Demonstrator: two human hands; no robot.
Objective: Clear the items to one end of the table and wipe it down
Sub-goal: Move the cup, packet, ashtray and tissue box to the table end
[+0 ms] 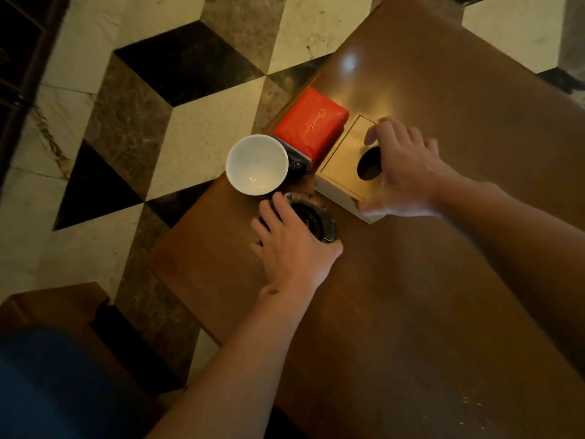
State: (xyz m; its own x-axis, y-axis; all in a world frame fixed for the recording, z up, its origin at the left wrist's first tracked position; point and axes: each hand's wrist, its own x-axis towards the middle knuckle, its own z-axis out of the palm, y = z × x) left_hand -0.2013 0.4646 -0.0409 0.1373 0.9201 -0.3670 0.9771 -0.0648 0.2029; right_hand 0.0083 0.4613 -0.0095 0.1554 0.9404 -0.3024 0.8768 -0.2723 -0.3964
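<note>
On the left edge of the brown wooden table (411,280) stand a white cup (256,164), an orange packet (311,126), a wooden tissue box (345,166) with an oval hole, and a dark glass ashtray (316,217). My left hand (294,245) lies over the ashtray, fingers curled round its rim. My right hand (402,172) grips the tissue box from above, thumb at its near corner and fingers over its far side. The cup is empty and touches the packet's dark end.
The table's left edge drops to a floor of black, white and grey marble tiles (177,115). A wooden seat (53,308) stands at lower left beside my blue-clad leg (41,391). Small pale specks (471,403) lie on the table near me.
</note>
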